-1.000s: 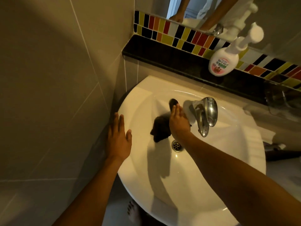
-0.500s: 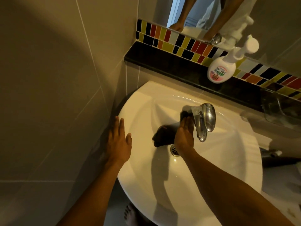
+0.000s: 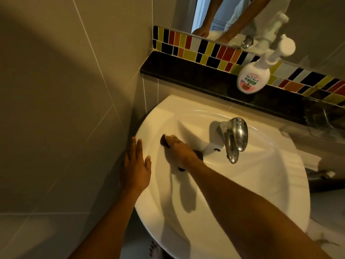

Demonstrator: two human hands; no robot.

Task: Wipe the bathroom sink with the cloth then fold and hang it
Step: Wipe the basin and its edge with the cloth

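A white round sink (image 3: 252, 180) fills the lower right of the head view. My right hand (image 3: 182, 152) lies flat inside the bowl on its left wall and presses a dark cloth (image 3: 164, 141) against the porcelain. Only the cloth's edges show around the fingers and beside the wrist. My left hand (image 3: 136, 167) rests flat on the sink's left rim, fingers spread, holding nothing. A chrome faucet (image 3: 234, 137) stands at the back of the bowl, right of my right hand. The drain is mostly hidden under my right wrist.
A tiled wall stands close on the left. A black ledge (image 3: 196, 75) behind the sink carries a white pump soap bottle (image 3: 252, 77), with coloured mosaic tiles and a mirror above. A clear holder (image 3: 324, 118) sits at the right. A bare foot (image 3: 155, 249) shows below the sink.
My right hand has slid the cloth from beside the faucet leftward onto the bowl's left wall. The left hand has stayed on the rim. The camera has tilted slightly.
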